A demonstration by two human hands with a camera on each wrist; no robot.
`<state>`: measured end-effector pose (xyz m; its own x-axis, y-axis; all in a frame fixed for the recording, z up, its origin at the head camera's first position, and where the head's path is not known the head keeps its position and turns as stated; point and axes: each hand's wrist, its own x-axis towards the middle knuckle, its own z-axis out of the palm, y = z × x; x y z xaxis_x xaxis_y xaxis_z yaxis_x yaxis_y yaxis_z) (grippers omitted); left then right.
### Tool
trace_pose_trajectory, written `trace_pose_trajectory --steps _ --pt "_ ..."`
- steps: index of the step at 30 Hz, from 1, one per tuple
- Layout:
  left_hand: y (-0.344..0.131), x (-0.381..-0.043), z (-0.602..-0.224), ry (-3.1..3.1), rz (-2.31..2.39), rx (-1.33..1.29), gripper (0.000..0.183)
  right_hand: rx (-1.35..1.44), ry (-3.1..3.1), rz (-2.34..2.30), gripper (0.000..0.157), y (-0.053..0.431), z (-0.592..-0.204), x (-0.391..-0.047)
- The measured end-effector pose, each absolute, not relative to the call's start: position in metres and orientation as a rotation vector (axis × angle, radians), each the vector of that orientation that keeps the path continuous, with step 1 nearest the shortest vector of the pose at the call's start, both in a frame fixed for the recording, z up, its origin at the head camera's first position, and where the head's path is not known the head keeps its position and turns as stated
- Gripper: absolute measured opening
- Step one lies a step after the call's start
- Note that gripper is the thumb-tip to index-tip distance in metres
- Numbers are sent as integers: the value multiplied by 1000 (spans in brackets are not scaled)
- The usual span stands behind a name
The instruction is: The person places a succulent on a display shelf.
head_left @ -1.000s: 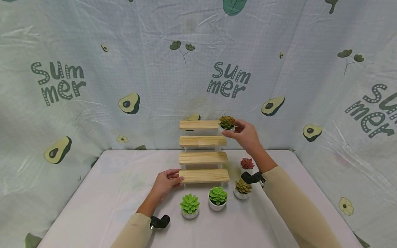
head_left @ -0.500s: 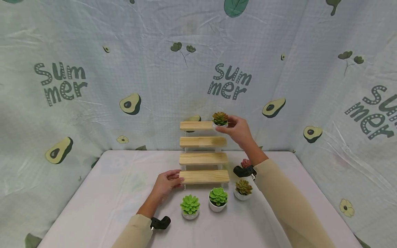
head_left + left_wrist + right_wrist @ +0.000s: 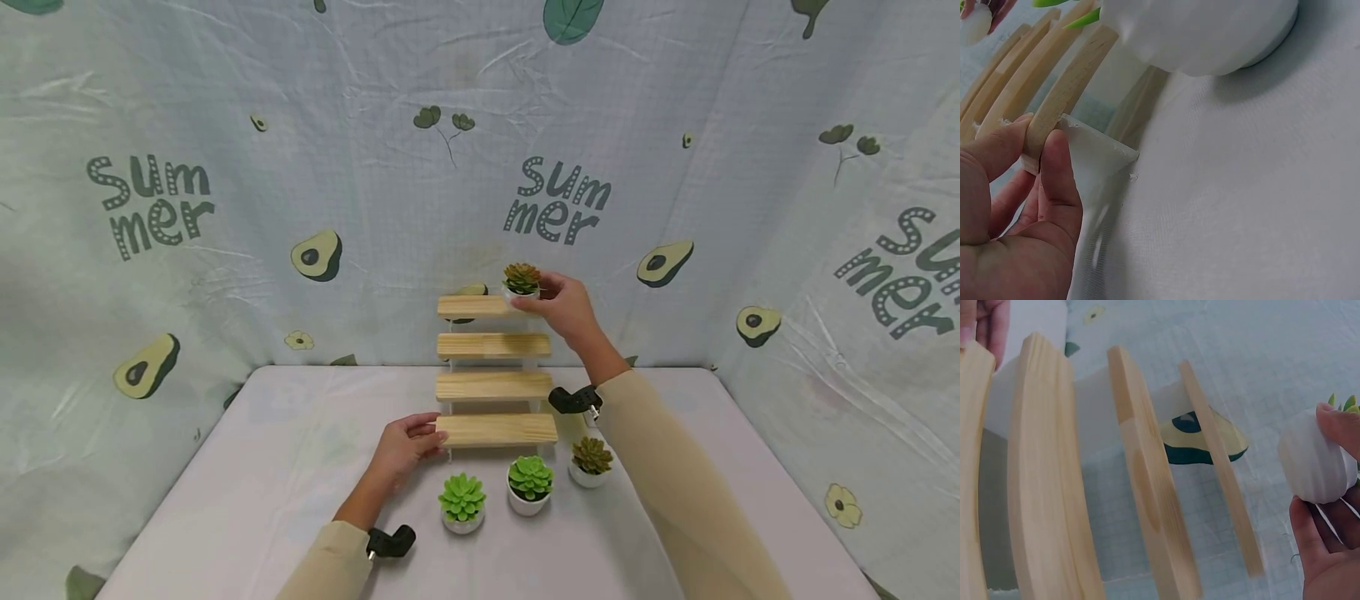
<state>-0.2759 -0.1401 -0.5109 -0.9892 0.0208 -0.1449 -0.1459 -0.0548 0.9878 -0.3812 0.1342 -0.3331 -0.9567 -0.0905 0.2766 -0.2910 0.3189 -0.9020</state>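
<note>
A tiered wooden stand [image 3: 495, 386] with white supports stands at the back of the table. My left hand [image 3: 405, 450] pinches the left end of its lowest board [image 3: 1066, 94] between thumb and fingers. Up at the top board [image 3: 468, 307], my right hand [image 3: 566, 308] grips a potted succulent [image 3: 521, 280] with brownish-green leaves by its white ribbed pot [image 3: 1316, 456]. In the right wrist view a gap separates this pot from the board.
Two bright green potted succulents, a left one [image 3: 462, 502] and a right one [image 3: 529, 483], stand before the stand. Another brownish potted succulent [image 3: 590, 460] is at front right. A printed cloth [image 3: 360, 217] hangs behind.
My right hand has carried the brownish-green succulent leftward and slightly up along the top board. The right forearm now covers the red succulent. My left hand keeps its grip on the lowest board.
</note>
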Motion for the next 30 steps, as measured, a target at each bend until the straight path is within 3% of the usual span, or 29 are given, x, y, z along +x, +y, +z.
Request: trace_pose_trajectory --steps 19,30 --pt "-137 -272 -508 2053 2205 -139 45 279 -2495 1651 61 123 -334 -400" --pt "-139 -276 -510 2059 2193 -172 43 294 -2579 1578 68 114 -339 -414"
